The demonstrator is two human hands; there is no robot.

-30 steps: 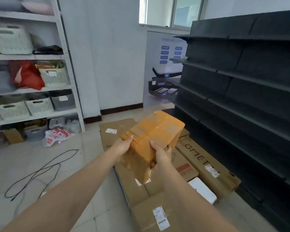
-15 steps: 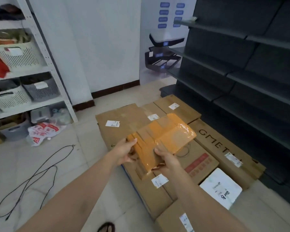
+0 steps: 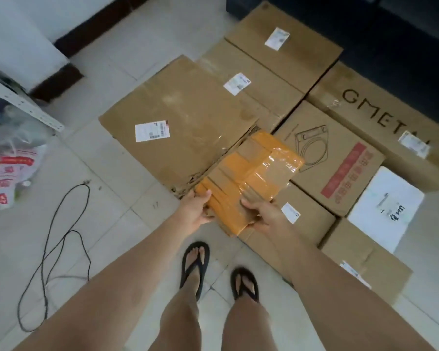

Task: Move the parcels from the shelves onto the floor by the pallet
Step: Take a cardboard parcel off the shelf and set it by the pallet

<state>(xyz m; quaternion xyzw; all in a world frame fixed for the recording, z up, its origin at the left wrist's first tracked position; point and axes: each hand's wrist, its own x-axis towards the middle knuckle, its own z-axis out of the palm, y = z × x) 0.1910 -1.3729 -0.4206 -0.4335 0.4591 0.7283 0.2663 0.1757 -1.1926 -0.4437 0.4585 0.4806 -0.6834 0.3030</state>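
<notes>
Both left hand [image 3: 195, 212] and right hand [image 3: 267, 216] grip the orange parcel [image 3: 254, 171].

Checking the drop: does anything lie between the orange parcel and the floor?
Yes. The orange parcel, gripped by the left hand and right hand, is over cardboard boxes; bare floor tile shows to their left.

Pale tiled floor [image 3: 117, 224] fills the frame; white wall [image 3: 23, 26] with dark baseboard [image 3: 96, 27] upper left, black shelving [image 3: 390, 26] upper right.
</notes>
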